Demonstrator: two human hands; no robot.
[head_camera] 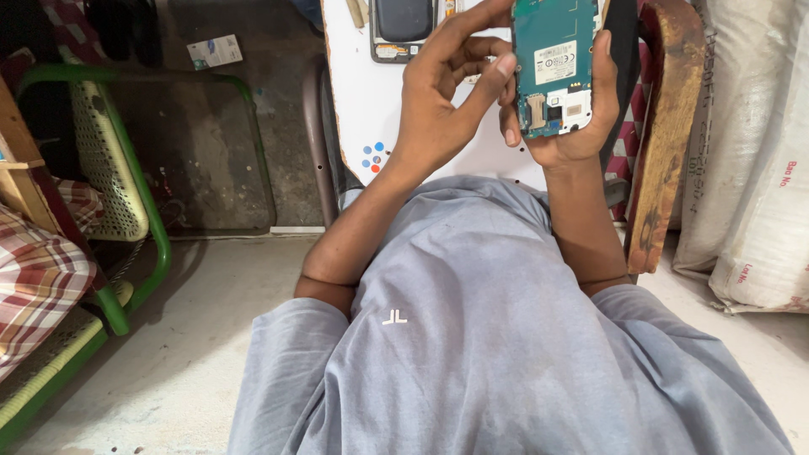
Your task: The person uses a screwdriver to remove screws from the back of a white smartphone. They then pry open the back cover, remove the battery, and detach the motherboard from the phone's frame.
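My right hand (pixel 581 126) holds an opened phone (pixel 556 63) upright, its teal circuit board and white frame facing me. My left hand (pixel 442 101) is raised beside it, with the index finger and thumb touching the phone's left edge near a small metal slot. Both hands hover above a white work board (pixel 371 101). On that board, behind my left hand, lies a second dark phone body (pixel 402 29). My grey shirt fills the lower half of the view.
A green-framed chair (pixel 126 168) with a mesh seat stands at left, next to checked cloth (pixel 38 278). White sacks (pixel 750 152) are stacked at right beside a wooden chair arm (pixel 661 135). A small card (pixel 215 50) lies on the concrete floor.
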